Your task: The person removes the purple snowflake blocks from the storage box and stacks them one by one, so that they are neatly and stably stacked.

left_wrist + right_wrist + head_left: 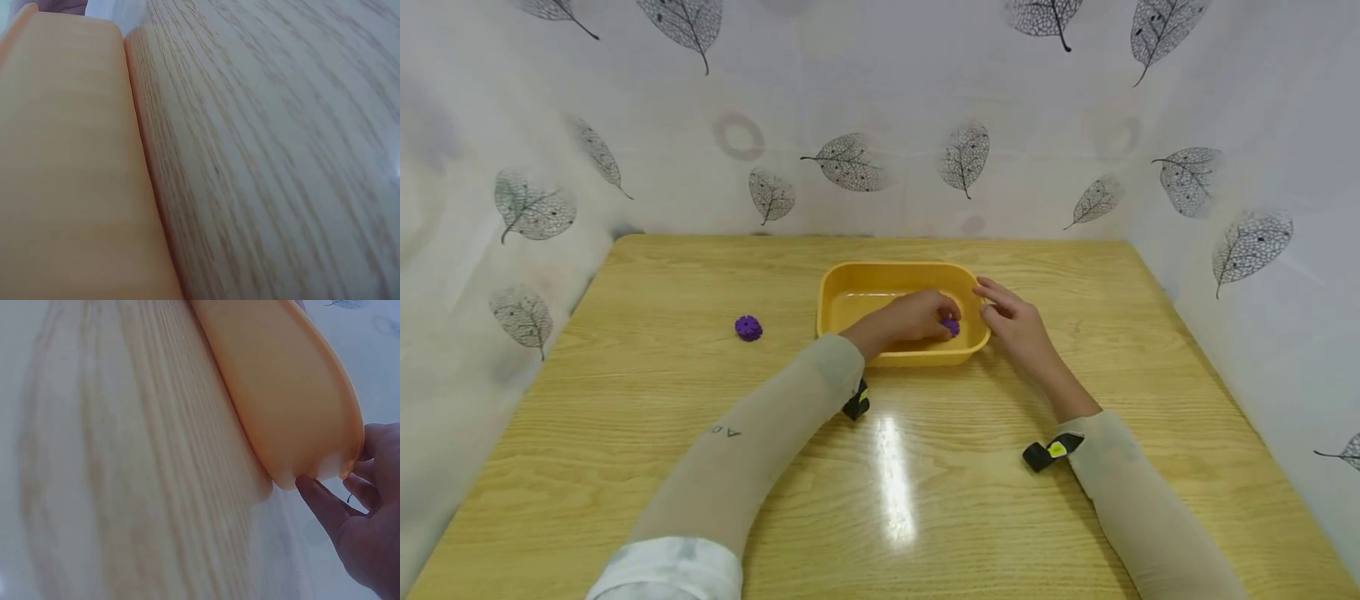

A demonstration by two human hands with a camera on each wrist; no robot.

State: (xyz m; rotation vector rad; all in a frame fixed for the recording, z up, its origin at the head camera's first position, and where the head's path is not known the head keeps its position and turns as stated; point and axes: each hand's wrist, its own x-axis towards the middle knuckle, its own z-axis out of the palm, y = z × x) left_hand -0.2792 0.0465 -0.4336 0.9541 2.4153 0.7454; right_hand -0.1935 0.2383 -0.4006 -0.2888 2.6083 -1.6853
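Note:
A yellow plastic basin [895, 360] sits on the wooden table. My left hand [917, 317] reaches over its near rim, with curled fingers round a small purple notched disc [951, 327] at the right end inside. The fingers hide part of this disc. At the basin's right end, my right hand [1018, 329] holds the rim. In the right wrist view, the thumb of the right hand [369, 531] presses the outer wall of the basin [287, 394] while the other fingers lie at the rim. The left wrist view shows the basin's side wall [75, 162], not the left hand's fingers.
Another purple notched piece [748, 327] lies on the table [625, 400] to the left of the basin. A white curtain [880, 100] with leaf prints hangs behind the table and along both sides. Black wrist straps [1052, 451] show at both sleeves.

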